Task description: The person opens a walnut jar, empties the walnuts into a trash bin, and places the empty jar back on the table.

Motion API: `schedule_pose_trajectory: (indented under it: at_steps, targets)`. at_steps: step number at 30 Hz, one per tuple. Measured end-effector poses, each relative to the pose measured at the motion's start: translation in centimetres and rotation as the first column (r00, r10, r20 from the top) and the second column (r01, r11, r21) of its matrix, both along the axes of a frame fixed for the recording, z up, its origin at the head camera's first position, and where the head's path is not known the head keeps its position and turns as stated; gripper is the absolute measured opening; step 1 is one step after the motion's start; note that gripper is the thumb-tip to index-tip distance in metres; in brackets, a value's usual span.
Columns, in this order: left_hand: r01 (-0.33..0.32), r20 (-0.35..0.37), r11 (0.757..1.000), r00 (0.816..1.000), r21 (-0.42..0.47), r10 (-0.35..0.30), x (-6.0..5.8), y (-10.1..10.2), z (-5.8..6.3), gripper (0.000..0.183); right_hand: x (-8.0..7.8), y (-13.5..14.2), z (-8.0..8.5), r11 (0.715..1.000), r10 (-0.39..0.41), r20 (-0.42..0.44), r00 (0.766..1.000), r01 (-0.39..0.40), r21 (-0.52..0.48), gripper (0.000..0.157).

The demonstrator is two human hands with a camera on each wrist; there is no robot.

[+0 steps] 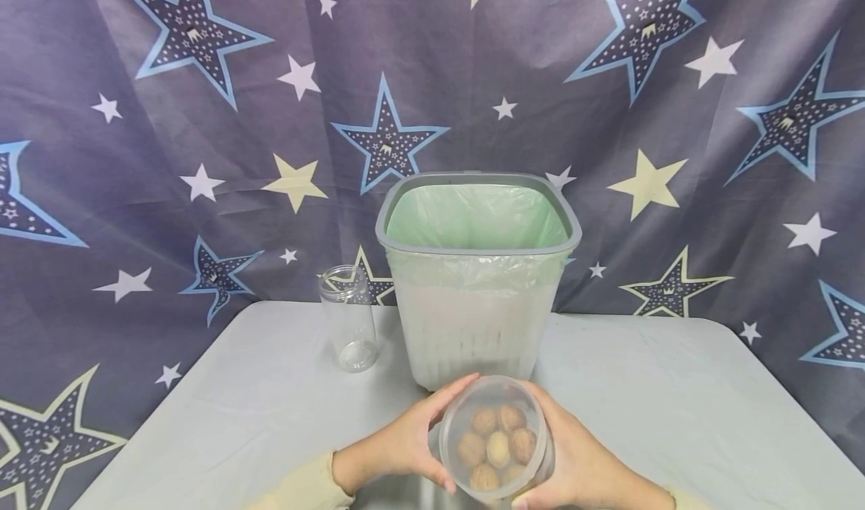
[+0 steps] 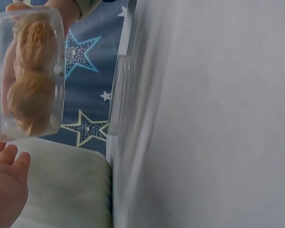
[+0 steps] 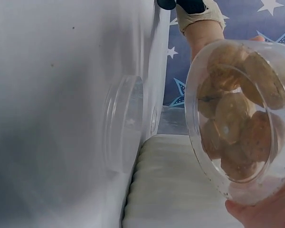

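Both hands hold a clear plastic jar with several walnuts inside, in front of the bin and raised over the table. My left hand grips its left side, fingers at the far edge and thumb at the near edge. Round the right side curls my right hand, its thumb toward the near edge. From below, in the right wrist view, the jar's round base shows the walnuts through it. A shallow clear round plastic piece lies on the table beneath the jar, mostly hidden in the head view.
A pale bin with a grey rim and a green liner stands behind the hands. To its left an upright clear jar rests on the white-covered table. A star-patterned curtain hangs directly behind the table.
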State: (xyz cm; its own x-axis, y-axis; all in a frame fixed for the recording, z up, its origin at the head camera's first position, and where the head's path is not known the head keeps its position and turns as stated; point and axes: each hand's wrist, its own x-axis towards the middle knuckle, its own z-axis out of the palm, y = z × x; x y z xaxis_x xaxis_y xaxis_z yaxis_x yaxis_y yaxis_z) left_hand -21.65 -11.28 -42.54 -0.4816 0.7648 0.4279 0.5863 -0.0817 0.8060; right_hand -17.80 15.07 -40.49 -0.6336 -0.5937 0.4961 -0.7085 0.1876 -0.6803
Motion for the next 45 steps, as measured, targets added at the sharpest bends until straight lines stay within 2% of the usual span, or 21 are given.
schedule_pose_trajectory:
  at_steps: [4,11,16,21,25,31,34,39,45]
  targets:
    - [-0.025,0.033,0.999,0.999,0.023,0.024,0.4,0.1,-0.1,0.115,0.1,-0.1,0.1,0.999,-0.033,-0.004,0.999,0.033,-0.001,0.11]
    - [-0.079,0.065,0.994,0.995,0.081,0.074,0.8,0.6,-0.4,0.11,0.4,-0.2,0.4,0.991,-0.136,-0.036,0.99,0.137,0.013,0.11]
    - [-0.138,0.149,0.984,0.982,0.112,0.121,1.4,1.1,-0.3,0.111,0.8,-0.5,0.5,0.979,-0.2,-0.039,0.979,0.201,0.017,0.112]
    - [-0.228,0.236,0.965,0.952,0.132,0.193,2.5,1.9,-0.1,0.11,1.0,-0.6,0.4,0.956,-0.29,-0.03,0.956,0.291,0.03,0.115]
    - [-0.287,0.301,0.951,0.922,0.114,0.242,3.2,2.4,-0.1,0.109,1.0,-0.7,0.3,0.946,-0.321,-0.035,0.946,0.322,0.029,0.116]
    - [-0.374,0.388,0.924,0.865,0.079,0.317,4.2,3.3,0.1,0.107,1.0,-0.9,0.1,0.924,-0.377,-0.068,0.924,0.38,0.043,0.117]
    - [-0.398,0.431,0.913,0.841,0.085,0.327,4.5,3.7,0.3,0.106,0.9,-1.1,0.1,0.917,-0.392,-0.096,0.915,0.397,0.039,0.117]
    - [-0.411,0.45,0.909,0.827,0.073,0.338,4.6,3.9,0.4,0.106,0.8,-1.3,0.1,0.91,-0.408,-0.131,0.903,0.414,0.023,0.116]
    - [-0.415,0.459,0.908,0.819,0.061,0.343,4.6,3.9,0.4,0.107,0.8,-1.5,-0.1,0.91,-0.413,-0.069,0.908,0.414,0.01,0.116]
